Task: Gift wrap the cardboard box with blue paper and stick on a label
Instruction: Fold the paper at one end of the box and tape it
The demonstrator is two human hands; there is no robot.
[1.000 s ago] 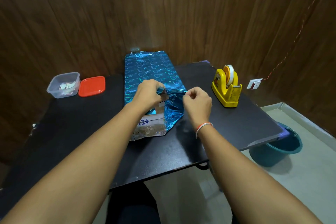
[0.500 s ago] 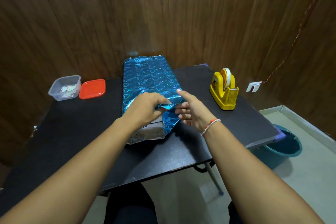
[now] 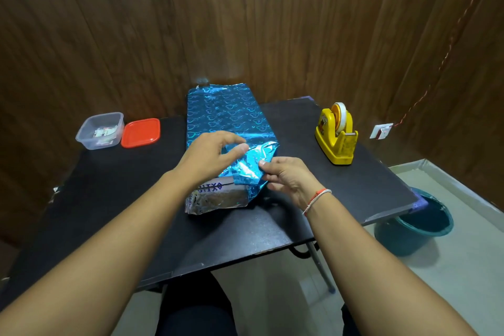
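At the box's (image 3: pixel 218 196) near end, both hands, left (image 3: pixel 210 155) and right (image 3: pixel 289 177), pinch blue paper (image 3: pixel 226 117).

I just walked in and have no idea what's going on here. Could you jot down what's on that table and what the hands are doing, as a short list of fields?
Job: wrapping a box in blue paper
Box: lies on the black table; near end not yet covered, cardboard showing
Blue paper: covers the top; crumpled at the near end
Left hand: on top of the near end, thumb on the paper
Right hand: pinches the paper's loose flap
Tape dispenser: yellow, right of the box
Tub: clear, far left, small items inside
Lid: red, beside the tub
Bucket: on the floor, right
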